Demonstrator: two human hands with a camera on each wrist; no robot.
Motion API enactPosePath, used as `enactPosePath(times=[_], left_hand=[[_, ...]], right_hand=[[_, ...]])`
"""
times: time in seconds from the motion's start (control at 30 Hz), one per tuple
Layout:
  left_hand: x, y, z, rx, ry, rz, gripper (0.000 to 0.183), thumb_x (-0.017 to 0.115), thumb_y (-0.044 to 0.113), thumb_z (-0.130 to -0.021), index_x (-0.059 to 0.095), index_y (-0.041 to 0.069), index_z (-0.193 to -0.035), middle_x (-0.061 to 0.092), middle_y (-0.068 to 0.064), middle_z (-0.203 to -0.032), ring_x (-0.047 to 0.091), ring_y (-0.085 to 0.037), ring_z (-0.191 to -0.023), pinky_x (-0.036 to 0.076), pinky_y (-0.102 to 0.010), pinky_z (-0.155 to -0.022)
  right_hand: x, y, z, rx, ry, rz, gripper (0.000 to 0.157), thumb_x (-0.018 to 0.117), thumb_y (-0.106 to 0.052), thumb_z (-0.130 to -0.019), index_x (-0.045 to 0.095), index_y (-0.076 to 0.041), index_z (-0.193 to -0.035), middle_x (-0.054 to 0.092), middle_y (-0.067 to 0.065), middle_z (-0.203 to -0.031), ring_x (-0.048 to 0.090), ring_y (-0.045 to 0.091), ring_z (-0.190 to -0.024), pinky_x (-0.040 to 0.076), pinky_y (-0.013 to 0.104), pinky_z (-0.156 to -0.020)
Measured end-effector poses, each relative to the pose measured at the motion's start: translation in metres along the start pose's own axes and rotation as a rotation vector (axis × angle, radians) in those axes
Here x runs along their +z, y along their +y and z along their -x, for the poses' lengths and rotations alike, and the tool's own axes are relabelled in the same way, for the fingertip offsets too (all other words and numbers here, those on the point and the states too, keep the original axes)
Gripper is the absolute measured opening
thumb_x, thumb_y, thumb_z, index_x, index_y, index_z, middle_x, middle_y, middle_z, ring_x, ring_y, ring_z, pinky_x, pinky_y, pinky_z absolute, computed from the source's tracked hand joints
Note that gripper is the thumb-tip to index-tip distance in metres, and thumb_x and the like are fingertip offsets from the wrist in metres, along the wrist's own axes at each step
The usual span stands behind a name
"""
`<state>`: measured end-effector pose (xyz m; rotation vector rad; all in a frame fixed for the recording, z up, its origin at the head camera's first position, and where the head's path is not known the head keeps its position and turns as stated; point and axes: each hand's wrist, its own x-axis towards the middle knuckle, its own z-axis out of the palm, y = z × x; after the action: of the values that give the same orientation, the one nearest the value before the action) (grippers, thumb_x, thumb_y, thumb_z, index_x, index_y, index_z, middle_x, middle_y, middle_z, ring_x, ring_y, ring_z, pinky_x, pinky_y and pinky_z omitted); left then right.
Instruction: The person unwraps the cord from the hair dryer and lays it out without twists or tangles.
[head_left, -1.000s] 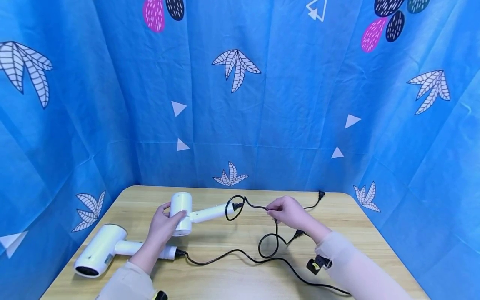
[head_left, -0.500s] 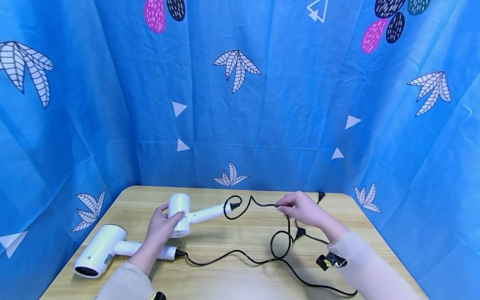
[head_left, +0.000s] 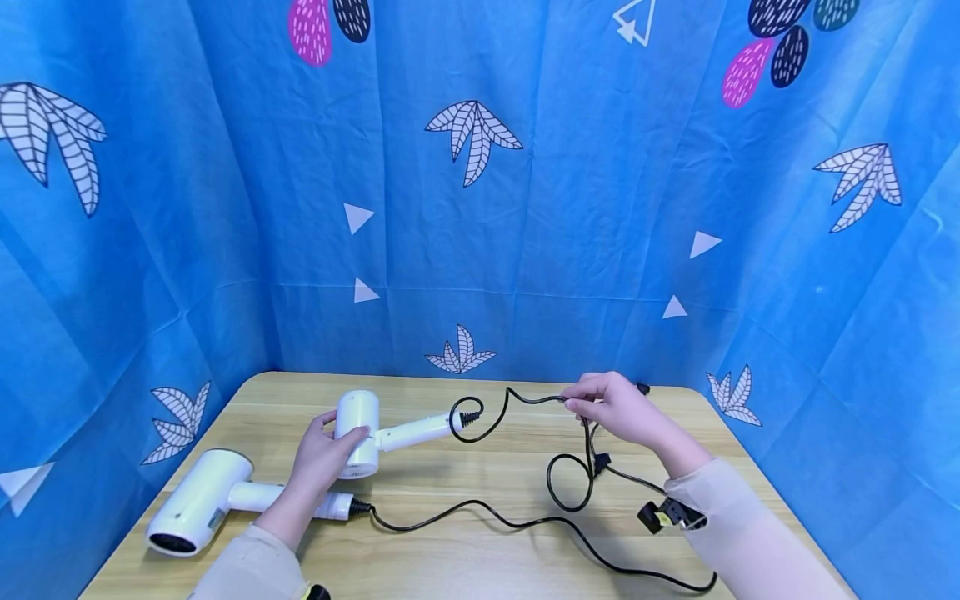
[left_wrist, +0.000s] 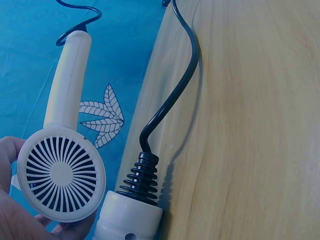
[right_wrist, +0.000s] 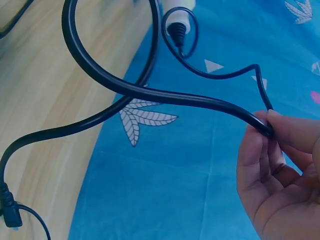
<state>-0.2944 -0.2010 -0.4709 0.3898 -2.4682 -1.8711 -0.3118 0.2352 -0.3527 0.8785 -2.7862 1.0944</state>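
Note:
My left hand [head_left: 322,454] grips the barrel of a small white hair dryer [head_left: 358,417], whose handle points right. In the left wrist view its round slotted grille [left_wrist: 62,173] faces the camera. A thin black cord [head_left: 491,427] leaves the handle in a loop and runs to my right hand [head_left: 618,408], which pinches it between thumb and fingertips. Below that hand the cord hangs in a loop [right_wrist: 107,82] with a black plug [right_wrist: 10,207] at its end. A larger white hair dryer [head_left: 198,504] lies on the table at left, partly behind my left wrist.
The larger dryer's black cord [head_left: 517,525] snakes across the wooden table [head_left: 450,567] to the right front. Another plug [head_left: 643,389] lies at the back right, partly hidden by my right hand. A blue patterned curtain [head_left: 480,250] surrounds the table.
My right hand has moved right and slightly up with the pinched cord, stretching it farther from the small dryer. The hanging loop and plug shifted right. My left hand barely moved.

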Motion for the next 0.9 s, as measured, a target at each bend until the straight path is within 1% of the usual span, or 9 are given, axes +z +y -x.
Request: enactPosePath(times=[0.13, 0.23, 0.4, 0.57, 0.67, 0.73, 0.9], left_hand=[[-0.001, -0.002, -0.001, 0.0, -0.006, -0.012, 0.095, 0.069, 0.044, -0.091, 0.017, 0.0, -0.156, 0.044, -0.03, -0.139, 0.055, -0.041, -0.118, 0.05, -0.046, -0.093], [-0.002, -0.002, -0.001, 0.006, -0.011, -0.015, 0.093, 0.069, 0.042, -0.091, 0.018, -0.001, -0.156, 0.045, -0.031, -0.14, 0.056, -0.041, -0.118, 0.051, -0.046, -0.093], [-0.003, -0.003, -0.002, 0.004, -0.016, -0.023, 0.09, 0.07, 0.04, -0.091, 0.021, 0.0, -0.155, 0.046, -0.03, -0.138, 0.055, -0.04, -0.117, 0.052, -0.045, -0.091], [-0.005, -0.003, -0.002, 0.006, -0.02, -0.052, 0.088, 0.071, 0.04, -0.09, 0.025, 0.001, -0.155, 0.047, -0.03, -0.139, 0.055, -0.04, -0.118, 0.052, -0.046, -0.091], [-0.007, -0.004, -0.003, 0.01, -0.023, -0.079, 0.088, 0.071, 0.042, -0.09, 0.026, 0.001, -0.154, 0.046, -0.031, -0.141, 0.055, -0.04, -0.119, 0.052, -0.047, -0.093], [-0.009, -0.004, -0.004, 0.01, -0.026, -0.092, 0.088, 0.071, 0.042, -0.09, 0.027, 0.002, -0.154, 0.046, -0.032, -0.142, 0.055, -0.041, -0.12, 0.051, -0.048, -0.094], [-0.015, -0.007, -0.004, 0.022, -0.034, -0.105, 0.085, 0.072, 0.039, -0.09, 0.028, 0.002, -0.154, 0.046, -0.032, -0.142, 0.056, -0.04, -0.119, 0.053, -0.044, -0.091]], right_hand=[[-0.003, -0.001, -0.001, -0.012, 0.044, -0.023, 0.019, 0.067, -0.01, -0.096, 0.076, -0.003, -0.111, 0.064, 0.0, -0.081, 0.056, 0.015, -0.07, 0.048, 0.028, -0.059], [-0.005, -0.002, -0.001, -0.027, 0.078, -0.038, 0.017, 0.067, -0.01, -0.096, 0.076, -0.003, -0.108, 0.064, 0.001, -0.082, 0.057, 0.016, -0.073, 0.049, 0.028, -0.061], [-0.005, -0.001, -0.003, -0.037, 0.137, -0.058, 0.015, 0.066, -0.008, -0.096, 0.076, -0.001, -0.106, 0.066, 0.005, -0.084, 0.061, 0.017, -0.074, 0.052, 0.027, -0.064], [-0.005, 0.003, -0.003, -0.005, 0.204, -0.095, 0.017, 0.065, -0.004, -0.096, 0.074, 0.004, -0.107, 0.066, 0.009, -0.087, 0.065, 0.019, -0.074, 0.056, 0.029, -0.067], [-0.006, 0.005, -0.003, 0.029, 0.233, -0.12, 0.018, 0.065, -0.006, -0.097, 0.073, 0.004, -0.109, 0.066, 0.01, -0.088, 0.066, 0.022, -0.075, 0.057, 0.031, -0.068], [-0.006, 0.006, -0.002, 0.047, 0.25, -0.126, 0.02, 0.065, -0.008, -0.097, 0.073, 0.004, -0.111, 0.067, 0.009, -0.088, 0.066, 0.022, -0.075, 0.057, 0.03, -0.068], [-0.008, 0.012, -0.001, 0.067, 0.284, -0.152, 0.02, 0.064, -0.008, -0.098, 0.072, 0.005, -0.112, 0.066, 0.01, -0.09, 0.068, 0.025, -0.076, 0.058, 0.029, -0.07]])
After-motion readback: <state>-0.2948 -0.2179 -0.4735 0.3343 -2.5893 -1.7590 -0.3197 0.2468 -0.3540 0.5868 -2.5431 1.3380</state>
